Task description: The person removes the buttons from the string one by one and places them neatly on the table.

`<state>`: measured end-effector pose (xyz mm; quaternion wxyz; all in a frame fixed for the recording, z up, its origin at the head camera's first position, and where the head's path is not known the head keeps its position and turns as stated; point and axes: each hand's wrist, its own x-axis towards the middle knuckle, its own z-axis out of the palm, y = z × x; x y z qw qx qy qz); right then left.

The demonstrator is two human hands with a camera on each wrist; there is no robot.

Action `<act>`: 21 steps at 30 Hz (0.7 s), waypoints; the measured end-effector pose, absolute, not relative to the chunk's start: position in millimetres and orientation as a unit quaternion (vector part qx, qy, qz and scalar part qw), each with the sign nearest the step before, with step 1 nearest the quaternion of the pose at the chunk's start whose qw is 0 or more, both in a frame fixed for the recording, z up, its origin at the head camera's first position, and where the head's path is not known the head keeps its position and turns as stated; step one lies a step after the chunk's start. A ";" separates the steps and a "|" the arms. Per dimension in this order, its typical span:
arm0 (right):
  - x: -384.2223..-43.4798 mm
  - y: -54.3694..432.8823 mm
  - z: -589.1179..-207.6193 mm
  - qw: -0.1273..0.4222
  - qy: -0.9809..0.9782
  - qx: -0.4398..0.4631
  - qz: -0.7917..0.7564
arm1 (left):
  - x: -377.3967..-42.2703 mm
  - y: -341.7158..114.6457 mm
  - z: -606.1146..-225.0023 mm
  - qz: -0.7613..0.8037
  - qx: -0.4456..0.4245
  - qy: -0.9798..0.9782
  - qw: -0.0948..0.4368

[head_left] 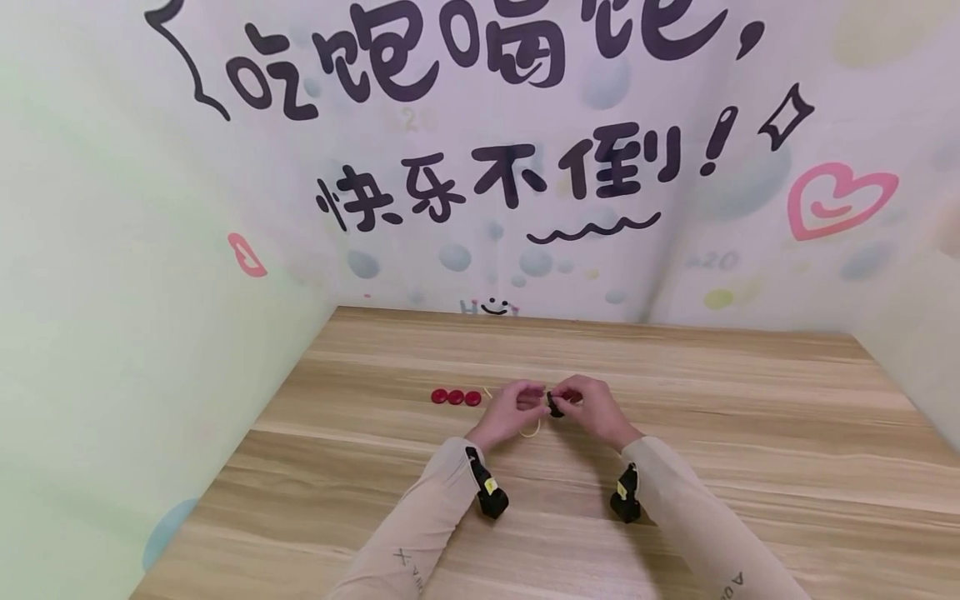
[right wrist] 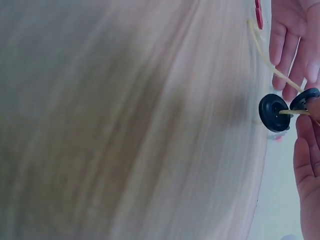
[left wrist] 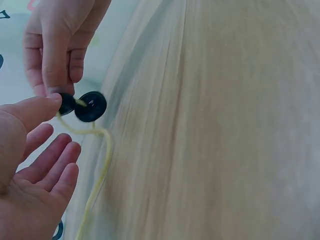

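My right hand (head_left: 591, 406) pinches a black button (right wrist: 305, 99) with a yellow cord (right wrist: 274, 69) through it. A second black button (left wrist: 91, 106) hangs on the same cord, close beside the first. To the left, my left hand (head_left: 516, 408) is held with its fingers extended and apart from the thumb. In the left wrist view its thumb tip (left wrist: 54, 98) appears at the pinched button's edge; whether it touches is unclear. Below the left hand the cord trails in a loop. Part of the pinched button is hidden by the right fingers.
Three red buttons (head_left: 456, 397) lie in a row on the wooden table (head_left: 675, 500), left of my left hand. A loose cord end (head_left: 488, 392) shows near them. Behind the table hangs a printed cloth (head_left: 450, 275), and a pale wall (head_left: 150, 333) stands at the left.
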<state>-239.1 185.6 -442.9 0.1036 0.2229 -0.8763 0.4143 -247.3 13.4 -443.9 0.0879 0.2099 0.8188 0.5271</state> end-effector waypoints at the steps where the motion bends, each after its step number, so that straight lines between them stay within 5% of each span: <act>1: -239.1 185.4 -442.8 0.101 -0.877 0.222 0.415 | -247.6 14.8 -444.7 0.533 0.212 0.814 0.090; 21: -235.3 188.7 -441.2 0.091 -0.891 0.198 0.399 | -247.0 10.9 -441.9 0.547 0.199 0.809 0.081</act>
